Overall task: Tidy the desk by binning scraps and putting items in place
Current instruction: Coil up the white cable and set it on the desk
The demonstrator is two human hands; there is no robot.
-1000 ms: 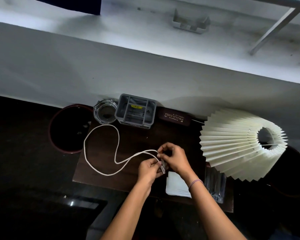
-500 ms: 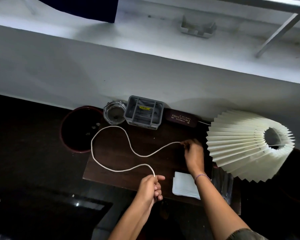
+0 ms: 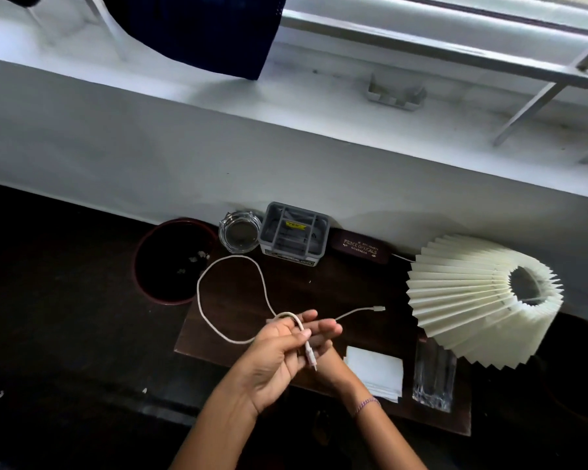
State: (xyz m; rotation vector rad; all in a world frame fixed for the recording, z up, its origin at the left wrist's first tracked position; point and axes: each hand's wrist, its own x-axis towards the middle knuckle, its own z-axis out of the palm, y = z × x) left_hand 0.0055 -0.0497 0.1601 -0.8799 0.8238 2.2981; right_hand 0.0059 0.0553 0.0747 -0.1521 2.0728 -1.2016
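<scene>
A white charging cable (image 3: 233, 258) lies in a big loop on the dark wooden desk (image 3: 336, 286). Its free plug (image 3: 378, 309) rests toward the lamp. My left hand (image 3: 274, 359) is raised over the desk's front edge, palm up. The cable bends around its fingers, and the other plug hangs down across the palm. My right hand (image 3: 333, 366) sits right behind the left one and is mostly hidden. A dark red round bin (image 3: 143, 266) with a few pale scraps inside stands left of the desk.
Along the wall stand a glass ashtray (image 3: 240, 232), a grey divided organizer (image 3: 294, 234) and a brown spectacle case (image 3: 358, 247). A pleated cream lampshade (image 3: 472, 300) fills the right side. White folded papers (image 3: 375, 371) and a clear glass (image 3: 433, 378) sit by the front edge.
My hands were spread apart with the cable stretched between them. They have come together at the front edge, one plug now lies loose on the desk, and the cable curls over my left fingers.
</scene>
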